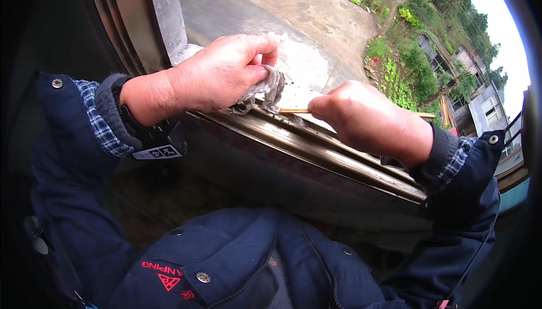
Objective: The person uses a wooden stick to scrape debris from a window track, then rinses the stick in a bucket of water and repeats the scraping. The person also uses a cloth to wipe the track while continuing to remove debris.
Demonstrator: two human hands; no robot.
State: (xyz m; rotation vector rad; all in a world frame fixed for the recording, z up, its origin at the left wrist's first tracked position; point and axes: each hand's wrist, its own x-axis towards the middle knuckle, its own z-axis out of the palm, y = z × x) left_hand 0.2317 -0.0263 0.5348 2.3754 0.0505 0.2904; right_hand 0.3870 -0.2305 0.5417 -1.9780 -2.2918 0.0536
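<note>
My left hand (pixel 228 71) pinches a dirty grey-white rag (pixel 271 86) between thumb and fingers. The rag hangs in folds down to a metal sliding-window track (pixel 305 143). In my right hand (pixel 364 114) is a thin wooden stick (pixel 294 111), perhaps a chopstick, held nearly level. Its left end meets the lower folds of the rag at the track; its other end shows beyond the back of my hand. Dark grime lies along the track's grooves near the rag. The part of the stick inside my fist is hidden.
At the left stands a metal window frame (pixel 127 16) beside a grey wall edge (pixel 167 8). A white outer sill (pixel 305 63) lies beyond the track. Outside are a concrete yard (pixel 309 16), green plants (pixel 394 80) and grey buildings (pixel 489 105).
</note>
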